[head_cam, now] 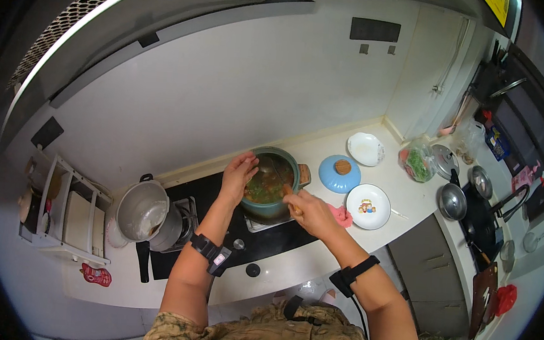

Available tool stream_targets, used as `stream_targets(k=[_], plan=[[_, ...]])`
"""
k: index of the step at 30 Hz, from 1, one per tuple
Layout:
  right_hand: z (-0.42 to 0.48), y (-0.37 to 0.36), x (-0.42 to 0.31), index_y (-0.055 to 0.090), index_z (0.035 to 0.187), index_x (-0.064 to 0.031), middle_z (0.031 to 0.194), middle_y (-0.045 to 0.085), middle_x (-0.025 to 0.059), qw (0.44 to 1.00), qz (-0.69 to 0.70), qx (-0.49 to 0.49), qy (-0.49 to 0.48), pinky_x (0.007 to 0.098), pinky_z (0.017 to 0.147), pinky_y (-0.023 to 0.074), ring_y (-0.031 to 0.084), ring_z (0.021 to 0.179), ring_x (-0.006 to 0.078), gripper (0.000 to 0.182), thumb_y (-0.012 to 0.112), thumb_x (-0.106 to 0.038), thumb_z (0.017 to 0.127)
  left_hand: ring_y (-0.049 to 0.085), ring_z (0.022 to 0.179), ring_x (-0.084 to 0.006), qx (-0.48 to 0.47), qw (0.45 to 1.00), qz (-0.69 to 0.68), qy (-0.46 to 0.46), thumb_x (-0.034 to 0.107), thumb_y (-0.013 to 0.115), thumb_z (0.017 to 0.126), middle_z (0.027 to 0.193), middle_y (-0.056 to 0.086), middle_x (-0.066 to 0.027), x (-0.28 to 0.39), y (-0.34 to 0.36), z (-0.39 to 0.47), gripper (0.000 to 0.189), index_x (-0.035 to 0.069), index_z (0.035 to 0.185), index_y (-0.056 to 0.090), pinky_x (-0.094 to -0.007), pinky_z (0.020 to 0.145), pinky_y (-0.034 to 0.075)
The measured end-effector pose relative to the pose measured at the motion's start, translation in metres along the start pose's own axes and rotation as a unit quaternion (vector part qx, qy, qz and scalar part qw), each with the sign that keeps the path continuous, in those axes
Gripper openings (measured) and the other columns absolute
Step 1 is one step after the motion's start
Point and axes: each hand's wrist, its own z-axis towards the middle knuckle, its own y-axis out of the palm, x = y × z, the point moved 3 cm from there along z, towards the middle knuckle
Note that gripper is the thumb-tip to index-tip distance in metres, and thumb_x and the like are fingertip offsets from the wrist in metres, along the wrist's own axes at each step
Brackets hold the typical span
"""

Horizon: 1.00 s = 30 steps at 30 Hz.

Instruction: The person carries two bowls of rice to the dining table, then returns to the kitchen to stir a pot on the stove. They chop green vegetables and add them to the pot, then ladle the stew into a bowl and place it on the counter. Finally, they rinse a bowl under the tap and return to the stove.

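A green cooking pot (264, 213) on the stove holds a brown soup (265, 188) with green bits in it. My right hand (314, 212) grips the wooden handle (287, 190) of a ladle or spoon, whose metal end is in the soup. Over the pot's left rim is my left hand (238, 177), its fingers bent together; whether something small is between them cannot be made out. A wooden side grip (304, 174) sticks out at the pot's right. Just beyond it a blue lid (329, 178) with a wooden knob rests on the counter.
On the left burner stands a grey metal pressure-cooker pot (137, 203), its black handle (142, 260) jutting forward. White plates (381, 198) (365, 148) flank the lid, near a pink cloth (340, 215). Farther right are a bag of vegetables (418, 162), metal bowls (452, 202) and a sink (480, 229).
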Motion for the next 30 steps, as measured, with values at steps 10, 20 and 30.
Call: stream_targets(k=[10, 20, 30], plan=[[-0.02, -0.032, -0.017, 0.058, 0.095, -0.0135, 0.079, 0.054, 0.0109, 0.997, 0.057, -0.041, 0.024, 0.0384, 0.059, 0.0455, 0.057, 0.07, 0.0319, 0.018, 0.063, -0.012, 0.079, 0.06, 0.091, -0.0236, 0.027, 0.989, -0.135, 0.045, 0.021, 0.048, 0.094, 0.096, 0.06, -0.0118, 0.011, -0.015, -0.024, 0.026, 0.001, 0.11, 0.054, -0.0337, 0.084, 0.048], [-0.037, -0.047, -0.001, 0.061, 0.095, -0.0019, 0.088, 0.061, 0.0117, 0.956, 0.207, 0.158, 0.138, 0.0281, 0.068, 0.0469, 0.06, 0.076, 0.0215, 0.016, 0.062, -0.001, 0.079, 0.049, 0.114, -0.0288, -0.017, 0.954, -0.298, 0.024, 0.034, 0.045, 0.095, 0.119, 0.053, -0.0161, 0.002, -0.022, -0.039, 0.043, -0.001, 0.119, 0.05, -0.0409, 0.099, 0.04], [-0.048, -0.043, 0.003, 0.059, 0.095, 0.0004, 0.088, 0.06, 0.0108, 0.925, 0.266, 0.195, 0.186, 0.028, 0.071, 0.0453, 0.058, 0.079, 0.0196, 0.013, 0.06, -0.003, 0.082, 0.02, 0.136, -0.0266, -0.078, 0.997, 0.005, -0.003, 0.042, 0.049, 0.092, 0.146, 0.02, -0.0144, -0.007, 0.001, -0.015, 0.068, 0.007, 0.142, 0.02, -0.0392, 0.109, 0.023]])
